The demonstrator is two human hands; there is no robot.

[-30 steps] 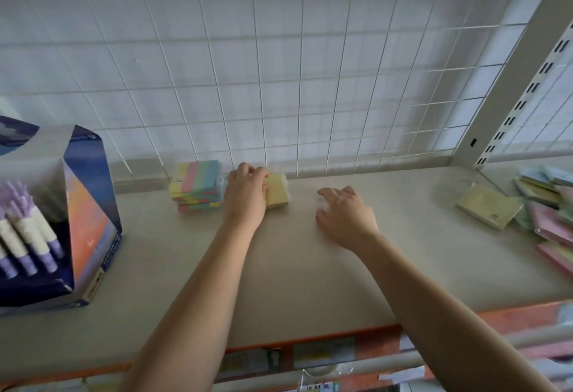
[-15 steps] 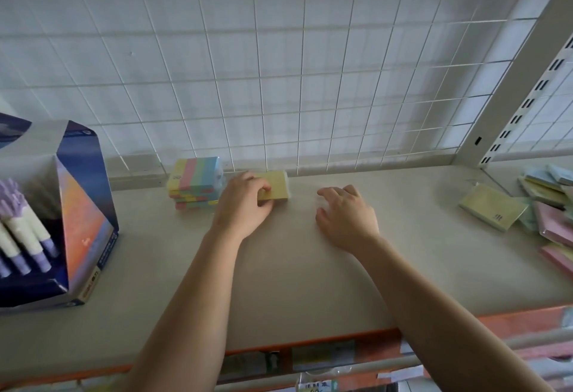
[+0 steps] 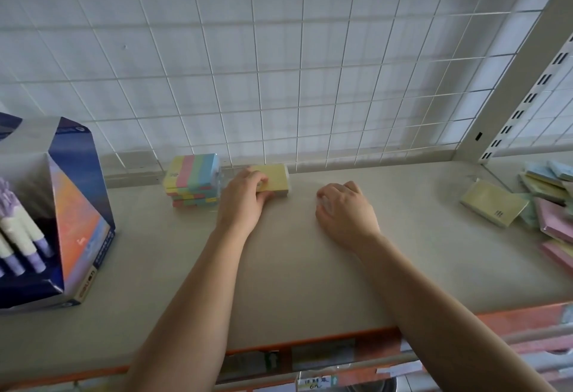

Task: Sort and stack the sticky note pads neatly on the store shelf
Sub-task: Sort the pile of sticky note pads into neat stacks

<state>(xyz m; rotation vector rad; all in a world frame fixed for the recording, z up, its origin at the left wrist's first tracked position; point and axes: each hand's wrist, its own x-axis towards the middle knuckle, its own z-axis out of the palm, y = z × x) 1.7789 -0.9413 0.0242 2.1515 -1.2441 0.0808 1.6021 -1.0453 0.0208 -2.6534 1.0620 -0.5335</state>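
**Desk:** Any writing legible?

**Operator:** Little, on my feed. The yellow pad (image 3: 276,176) bears a small dark mark by my left hand (image 3: 243,197), too small to read. A handwritten tag (image 3: 313,384) under the shelf edge seems to show a "6".

**Desk:** And the fingers?

**Operator:** The left ones curl over the pad's left end, thumb on its near edge. The pad lies flat at the back of the shelf (image 3: 294,267), just right of the striped stack (image 3: 192,180). My right hand (image 3: 344,210), fingers loosely bent and holding nothing, rests on the shelf, apart from the pad. Loose pads (image 3: 545,202) lie heaped well beyond those fingers.
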